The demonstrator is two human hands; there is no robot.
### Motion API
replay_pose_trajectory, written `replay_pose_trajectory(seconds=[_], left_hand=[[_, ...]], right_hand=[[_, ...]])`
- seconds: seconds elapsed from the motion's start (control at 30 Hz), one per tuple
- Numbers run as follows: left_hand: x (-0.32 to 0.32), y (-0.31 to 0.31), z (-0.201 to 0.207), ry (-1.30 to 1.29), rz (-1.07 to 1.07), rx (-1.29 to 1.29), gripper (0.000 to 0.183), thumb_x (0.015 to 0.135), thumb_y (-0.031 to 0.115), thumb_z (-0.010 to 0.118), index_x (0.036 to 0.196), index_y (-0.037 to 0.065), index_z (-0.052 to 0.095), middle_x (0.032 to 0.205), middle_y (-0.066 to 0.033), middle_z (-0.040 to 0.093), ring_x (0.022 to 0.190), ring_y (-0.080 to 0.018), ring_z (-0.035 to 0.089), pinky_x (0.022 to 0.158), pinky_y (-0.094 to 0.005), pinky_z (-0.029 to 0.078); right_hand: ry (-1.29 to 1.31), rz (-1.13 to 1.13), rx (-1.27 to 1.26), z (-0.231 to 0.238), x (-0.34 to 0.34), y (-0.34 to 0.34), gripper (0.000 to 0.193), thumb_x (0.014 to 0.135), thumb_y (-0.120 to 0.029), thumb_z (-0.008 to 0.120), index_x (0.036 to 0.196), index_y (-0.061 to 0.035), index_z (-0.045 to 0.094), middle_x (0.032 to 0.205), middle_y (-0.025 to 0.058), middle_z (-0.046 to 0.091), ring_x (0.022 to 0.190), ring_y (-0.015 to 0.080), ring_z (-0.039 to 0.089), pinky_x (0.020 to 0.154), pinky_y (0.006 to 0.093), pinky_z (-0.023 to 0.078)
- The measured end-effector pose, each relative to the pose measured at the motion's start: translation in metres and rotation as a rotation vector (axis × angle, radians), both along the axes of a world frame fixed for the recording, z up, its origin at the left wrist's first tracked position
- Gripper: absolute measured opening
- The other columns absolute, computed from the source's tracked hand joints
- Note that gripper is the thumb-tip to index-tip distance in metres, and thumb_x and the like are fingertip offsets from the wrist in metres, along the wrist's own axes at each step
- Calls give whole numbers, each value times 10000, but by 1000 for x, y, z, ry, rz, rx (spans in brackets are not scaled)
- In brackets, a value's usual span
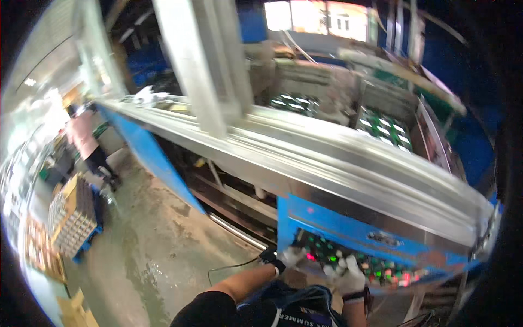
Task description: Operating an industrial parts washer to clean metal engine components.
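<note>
A dark control panel point(359, 261) with several green and red lit buttons sits on the blue front of a long machine. My left hand point(284, 257), in a white glove with a black cuff, rests at the panel's left edge. In a white glove too, my right hand point(348, 275) lies on the buttons near the panel's middle, its fingers bent against them. Neither hand holds anything loose. My bare forearms and a dark sleeve rise from the lower edge.
The machine's shiny metal rail point(327, 158) runs across the view, with green parts in trays point(384, 128) behind it. On the stained concrete floor point(158, 240) at left another person point(87, 141) stands beside a pallet of stacked boxes point(71, 218). A cable point(229, 267) trails near my left arm.
</note>
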State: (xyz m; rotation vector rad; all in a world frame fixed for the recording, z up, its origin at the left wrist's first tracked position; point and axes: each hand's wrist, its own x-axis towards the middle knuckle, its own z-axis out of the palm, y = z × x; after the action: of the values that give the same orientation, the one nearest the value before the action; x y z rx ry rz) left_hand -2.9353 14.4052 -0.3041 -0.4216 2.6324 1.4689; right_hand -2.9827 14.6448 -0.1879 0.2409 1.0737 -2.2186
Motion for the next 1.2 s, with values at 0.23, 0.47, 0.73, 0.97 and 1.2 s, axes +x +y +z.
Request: replay_pose_trajectory(seconds=[0.23,0.47,0.73,0.97,1.2], left_hand=[[-1,7,125,223,-466,-217,503,963,497,504,1008,25,673,926,-229,670,886,-401,653,802,-442,515],[-21,-3,135,365,-442,-224,541,987,459,502,746,-17,593,649,-193,569,597,-334,561,613,-434,442],[-32,5,136,169,-415,-247,535,973,427,503,678,-17,543,586,-183,491,520,-317,516,559,-443,418],[-5,11,153,431,-216,-279,421,887,381,551,714,9,648,678,-193,625,632,-345,610,631,-458,484],[-19,13,122,426,-178,-300,405,875,362,565,681,14,642,637,-195,607,594,-317,599,596,-441,481]], right_hand=[[-91,10,72,-12,-5,23,286,933,-295,663,1044,-33,641,835,38,585,838,198,584,814,400,522],[-59,280,-7,-24,-24,31,285,1016,-294,555,1116,-32,602,1024,74,602,1033,257,581,992,411,466],[647,584,56,45,-15,31,335,1055,-170,458,1325,-11,576,1180,113,661,940,186,641,860,287,496],[780,505,334,93,-6,-7,273,1025,-183,537,1238,-19,587,1207,96,612,1170,232,541,1063,368,432],[539,530,115,60,-33,-24,289,1034,-159,503,1284,-27,567,1219,95,618,1137,214,560,1034,336,444]])
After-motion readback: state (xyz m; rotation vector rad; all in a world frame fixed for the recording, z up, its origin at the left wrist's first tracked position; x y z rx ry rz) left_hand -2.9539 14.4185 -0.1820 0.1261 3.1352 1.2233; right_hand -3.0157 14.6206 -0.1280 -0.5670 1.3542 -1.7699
